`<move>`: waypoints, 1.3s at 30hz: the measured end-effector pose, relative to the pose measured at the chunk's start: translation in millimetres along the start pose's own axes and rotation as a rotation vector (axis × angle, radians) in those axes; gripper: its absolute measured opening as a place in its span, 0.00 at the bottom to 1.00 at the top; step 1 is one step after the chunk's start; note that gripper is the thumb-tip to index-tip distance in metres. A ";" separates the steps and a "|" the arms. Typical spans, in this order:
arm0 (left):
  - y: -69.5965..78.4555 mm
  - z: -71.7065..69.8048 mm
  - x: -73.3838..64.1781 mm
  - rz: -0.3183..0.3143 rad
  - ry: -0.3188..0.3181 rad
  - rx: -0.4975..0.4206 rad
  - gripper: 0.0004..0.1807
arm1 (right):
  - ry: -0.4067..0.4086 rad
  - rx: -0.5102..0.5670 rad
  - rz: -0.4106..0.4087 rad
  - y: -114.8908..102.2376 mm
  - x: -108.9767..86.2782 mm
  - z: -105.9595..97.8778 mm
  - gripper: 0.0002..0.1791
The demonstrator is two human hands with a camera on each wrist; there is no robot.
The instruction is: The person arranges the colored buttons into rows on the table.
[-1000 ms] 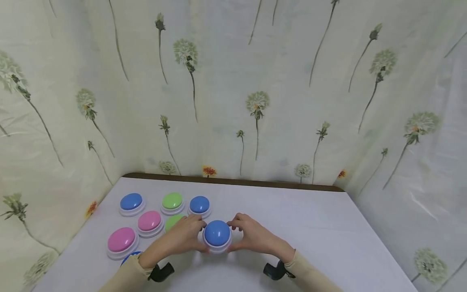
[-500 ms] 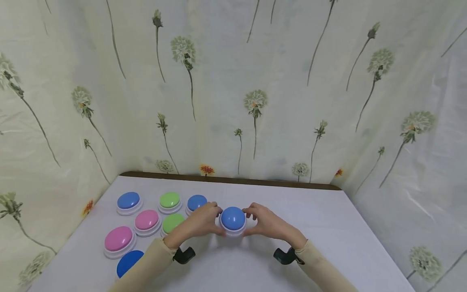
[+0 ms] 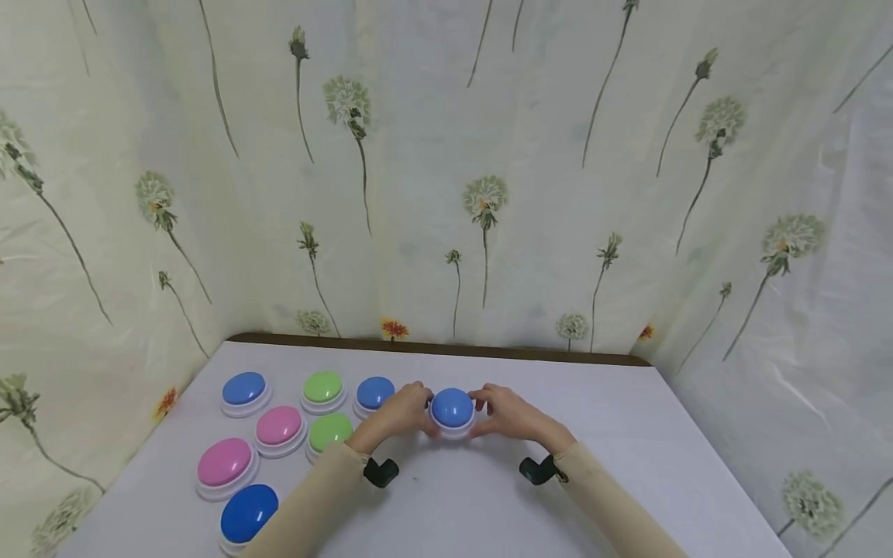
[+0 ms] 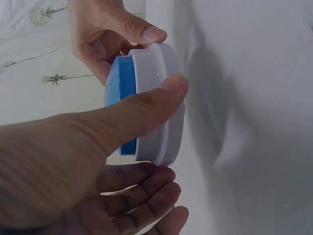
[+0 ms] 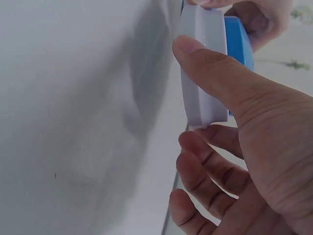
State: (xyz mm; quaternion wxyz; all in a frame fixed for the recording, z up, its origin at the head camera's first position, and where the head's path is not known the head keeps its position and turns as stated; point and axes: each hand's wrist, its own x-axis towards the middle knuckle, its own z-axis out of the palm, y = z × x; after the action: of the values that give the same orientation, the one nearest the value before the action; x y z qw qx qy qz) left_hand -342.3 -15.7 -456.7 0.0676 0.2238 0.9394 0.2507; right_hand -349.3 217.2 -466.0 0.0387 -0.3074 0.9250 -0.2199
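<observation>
Has seven other dome buttons on the left of a white table. Along the back, includes a corner blue button, a back green button and a neighbouring blue button, just beside the left hand and partly covered by it. Nearer, includes an inner pink button, an inner green button close to the left forearm, an outer pink button and a front blue button, partly hidden by the left sleeve. Beyond the dark far edge, backs onto a dandelion-printed curtain.

Holds the central blue button between left hand and right hand, right of the group, near the middle of the table's width. Pinches the white base from both sides, thumbs on the near side, fingers curled round the far side. In both wrist views, appears clear of the table, over shaded cloth-white surface. Looks glossy, with a rounded blue dome facing up from a stepped white base, ridged round the lower part.
</observation>
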 end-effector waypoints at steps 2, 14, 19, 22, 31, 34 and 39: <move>-2.0 3.1 7.4 -0.020 -0.007 -0.036 0.37 | -0.016 0.010 0.007 6.4 4.7 0.1 0.39; -14.7 22.6 33.3 -0.111 0.004 -0.163 0.37 | -0.092 0.039 0.095 30.6 25.0 6.1 0.40; -16.9 24.2 35.9 -0.114 0.004 -0.165 0.35 | -0.103 0.046 0.120 36.7 28.3 8.8 0.39; -17.6 23.8 35.8 -0.110 -0.001 -0.173 0.34 | -0.107 0.043 0.122 38.4 28.8 9.9 0.39; -16.9 21.3 32.4 -0.103 -0.010 -0.191 0.34 | -0.098 0.072 0.123 35.2 25.9 10.1 0.39; -17.1 22.9 31.6 -0.117 -0.007 -0.189 0.36 | -0.094 0.076 0.134 35.9 25.8 11.9 0.40; -15.0 22.5 27.4 -0.124 0.001 -0.181 0.36 | -0.084 0.064 0.140 37.9 27.0 15.7 0.42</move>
State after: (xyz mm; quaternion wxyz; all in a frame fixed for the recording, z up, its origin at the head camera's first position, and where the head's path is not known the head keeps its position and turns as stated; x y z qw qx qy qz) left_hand -367.2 -5.0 -484.2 0.1024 0.1583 0.9249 0.3301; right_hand -388.7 222.5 -494.7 0.1029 -0.2493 0.9343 -0.2331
